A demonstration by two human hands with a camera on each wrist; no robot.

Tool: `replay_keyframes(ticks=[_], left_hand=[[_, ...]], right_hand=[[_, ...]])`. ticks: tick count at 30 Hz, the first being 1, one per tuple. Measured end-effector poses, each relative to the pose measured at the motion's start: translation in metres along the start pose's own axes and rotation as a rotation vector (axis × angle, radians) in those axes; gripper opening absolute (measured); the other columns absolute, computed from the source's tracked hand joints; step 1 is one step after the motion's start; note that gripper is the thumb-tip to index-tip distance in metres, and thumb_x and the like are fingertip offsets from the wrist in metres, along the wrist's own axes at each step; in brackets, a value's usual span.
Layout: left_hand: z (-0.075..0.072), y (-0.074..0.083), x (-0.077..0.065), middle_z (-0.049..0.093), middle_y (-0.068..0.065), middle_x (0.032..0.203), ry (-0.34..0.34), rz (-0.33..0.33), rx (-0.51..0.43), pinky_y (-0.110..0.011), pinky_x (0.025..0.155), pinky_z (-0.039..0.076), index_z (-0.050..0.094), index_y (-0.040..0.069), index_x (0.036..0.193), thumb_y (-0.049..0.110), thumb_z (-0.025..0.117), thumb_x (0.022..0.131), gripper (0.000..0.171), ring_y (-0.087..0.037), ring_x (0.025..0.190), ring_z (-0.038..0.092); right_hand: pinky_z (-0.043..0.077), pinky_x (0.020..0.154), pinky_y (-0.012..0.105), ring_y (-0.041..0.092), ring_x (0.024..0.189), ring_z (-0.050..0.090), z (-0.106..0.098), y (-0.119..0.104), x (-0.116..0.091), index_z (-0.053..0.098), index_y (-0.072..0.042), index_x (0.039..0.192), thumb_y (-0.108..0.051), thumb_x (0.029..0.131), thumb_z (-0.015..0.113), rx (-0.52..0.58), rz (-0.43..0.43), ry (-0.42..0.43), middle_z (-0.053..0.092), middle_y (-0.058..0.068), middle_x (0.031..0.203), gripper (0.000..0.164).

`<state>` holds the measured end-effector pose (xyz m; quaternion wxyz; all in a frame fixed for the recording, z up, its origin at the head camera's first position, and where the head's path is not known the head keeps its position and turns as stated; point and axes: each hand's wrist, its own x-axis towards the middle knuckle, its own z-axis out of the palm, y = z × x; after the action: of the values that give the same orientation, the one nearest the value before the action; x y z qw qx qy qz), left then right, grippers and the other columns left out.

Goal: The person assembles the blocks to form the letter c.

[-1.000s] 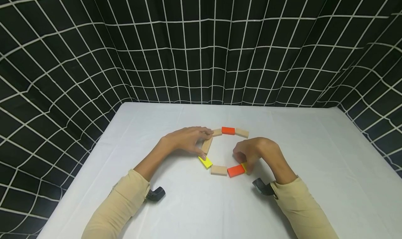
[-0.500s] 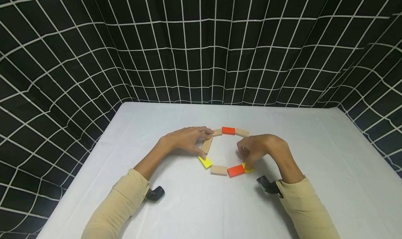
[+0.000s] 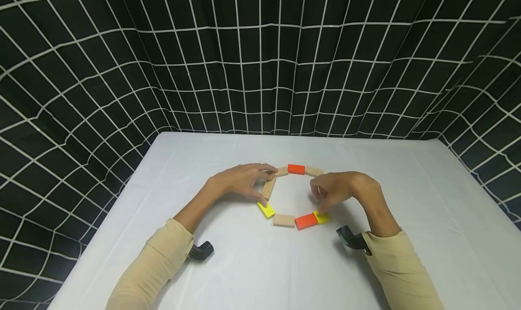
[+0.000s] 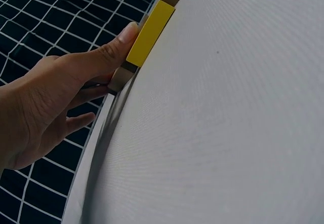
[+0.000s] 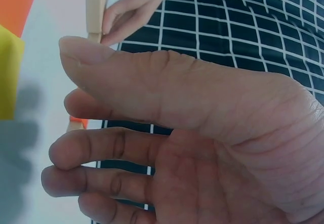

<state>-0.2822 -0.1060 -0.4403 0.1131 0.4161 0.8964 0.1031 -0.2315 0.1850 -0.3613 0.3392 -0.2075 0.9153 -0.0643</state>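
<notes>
Flat rectangular blocks lie in a ring with a gap on its right side. My left hand (image 3: 244, 181) arches over the ring's left side, its thumb on a yellow block (image 3: 266, 210) and its fingertips by a plain wooden block (image 3: 268, 188). In the left wrist view that thumb rests against the yellow block (image 4: 151, 34). My right hand (image 3: 335, 190) hovers above another yellow block (image 3: 323, 218), which adjoins a red block (image 3: 306, 221). In the right wrist view its loosely bent fingers hold nothing, apart from the yellow block (image 5: 9, 77).
A wooden block (image 3: 283, 221) lies at the near side. Across the far side are a red block (image 3: 296, 169) and wooden blocks (image 3: 314, 170). White cloth (image 3: 252, 274) covers the table; a black gridded curtain (image 3: 268, 74) stands behind. Black wrist cameras (image 3: 352, 238) jut from the sleeves.
My right hand has let go of the near right yellow block and lifted slightly, moving away and to the right. More of that block shows. My left hand has stayed in place.
</notes>
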Motion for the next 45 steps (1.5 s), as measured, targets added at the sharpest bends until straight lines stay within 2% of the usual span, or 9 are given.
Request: replay_keyframes(ticks=[5,11,17,20,24,28,36,45], left_hand=[[0.001,-0.001,0.0,0.042,0.004,0.167,0.001,0.002,-0.001,-0.041,0.129,0.037,0.053,0.014,0.154,0.064,0.08,0.083,0.091,-0.02,0.156,0.04],[-0.001,-0.005,-0.001,0.048,0.003,0.163,0.04,0.028,-0.053,-0.042,0.128,0.039,0.058,0.014,0.15,0.061,0.076,0.088,0.08,-0.02,0.153,0.044],[-0.01,-0.008,-0.002,0.043,0.007,0.166,0.071,0.021,-0.071,-0.045,0.127,0.04,0.059,0.019,0.15,0.063,0.072,0.09,0.076,-0.019,0.155,0.042],[-0.014,-0.009,-0.002,0.046,0.006,0.164,0.084,0.008,-0.08,-0.047,0.127,0.039,0.062,0.019,0.147,0.061,0.072,0.091,0.071,-0.021,0.154,0.043],[-0.014,-0.011,0.0,0.054,0.003,0.158,0.055,0.004,-0.055,-0.044,0.128,0.038,0.065,0.018,0.144,0.058,0.071,0.094,0.064,-0.022,0.151,0.048],[-0.011,-0.012,0.0,0.056,0.001,0.157,0.015,0.014,-0.052,-0.044,0.128,0.038,0.066,0.017,0.143,0.057,0.071,0.094,0.063,-0.022,0.15,0.049],[-0.011,-0.011,0.0,0.055,0.001,0.157,0.03,0.024,-0.034,-0.045,0.128,0.038,0.066,0.017,0.143,0.055,0.072,0.094,0.062,-0.023,0.15,0.049],[-0.012,-0.007,0.0,0.055,-0.004,0.158,-0.002,0.03,-0.029,-0.045,0.128,0.039,0.064,0.015,0.145,0.05,0.077,0.092,0.064,-0.026,0.15,0.049]], right_hand=[[0.045,0.073,0.03,0.017,0.092,0.055,-0.002,0.001,-0.003,0.063,-0.019,0.103,-0.028,0.085,0.08,-0.008,-0.013,0.011,0.06,0.0,0.095,0.026],[0.048,0.075,0.032,0.018,0.094,0.057,-0.005,0.003,-0.002,0.063,-0.02,0.106,-0.031,0.09,0.076,-0.002,-0.015,0.04,0.063,0.001,0.099,0.023],[0.048,0.076,0.031,0.019,0.094,0.057,-0.007,0.007,-0.002,0.063,-0.02,0.107,-0.029,0.093,0.073,0.012,-0.023,0.062,0.064,0.002,0.099,0.02],[0.046,0.075,0.031,0.019,0.094,0.057,-0.009,0.01,-0.003,0.063,-0.019,0.108,-0.029,0.095,0.071,0.011,-0.021,0.066,0.064,0.002,0.101,0.019],[0.046,0.076,0.031,0.019,0.095,0.056,-0.009,0.011,-0.004,0.062,-0.019,0.109,-0.029,0.095,0.07,0.017,-0.026,0.068,0.063,0.002,0.102,0.019],[0.045,0.076,0.031,0.019,0.095,0.056,-0.007,0.011,-0.004,0.062,-0.019,0.11,-0.027,0.095,0.068,0.035,-0.029,0.061,0.063,0.003,0.102,0.018],[0.046,0.076,0.032,0.02,0.096,0.056,-0.011,0.011,-0.006,0.062,-0.019,0.111,-0.028,0.095,0.068,0.017,-0.013,0.072,0.063,0.003,0.103,0.019],[0.045,0.075,0.031,0.02,0.094,0.056,-0.008,0.013,-0.006,0.061,-0.019,0.111,-0.026,0.095,0.065,0.03,-0.012,0.065,0.062,0.003,0.101,0.018]])
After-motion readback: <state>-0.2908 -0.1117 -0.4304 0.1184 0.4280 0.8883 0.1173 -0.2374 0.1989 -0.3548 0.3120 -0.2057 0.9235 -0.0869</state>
